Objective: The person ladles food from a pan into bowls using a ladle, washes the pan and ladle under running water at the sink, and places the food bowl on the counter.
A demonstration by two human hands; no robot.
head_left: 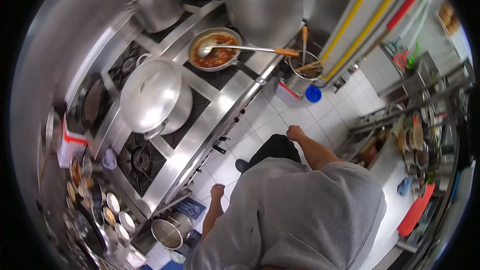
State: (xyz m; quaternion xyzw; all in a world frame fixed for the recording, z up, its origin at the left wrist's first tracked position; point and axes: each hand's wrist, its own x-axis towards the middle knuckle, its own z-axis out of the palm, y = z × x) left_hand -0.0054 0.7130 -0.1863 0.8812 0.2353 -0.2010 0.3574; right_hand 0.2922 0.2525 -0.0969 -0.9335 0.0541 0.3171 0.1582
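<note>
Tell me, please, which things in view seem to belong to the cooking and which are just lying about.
Probably in use:
- frying pan of reddish sauce
- ladle resting across it
- large lidded pot

Apparently just lying about:
- crumpled pale cloth
- crumpled blue cloth
- long red item

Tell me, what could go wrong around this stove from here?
The ladle rests across the pan, its wooden end sticking out; a bump could flip it and splash the sauce. Neither the left hand nor the right hand is on it.
The pan's black handle points toward the stove's front edge, so a passing sleeve might catch it.
The big lid looks off-centre on its pot and could slide.
</note>
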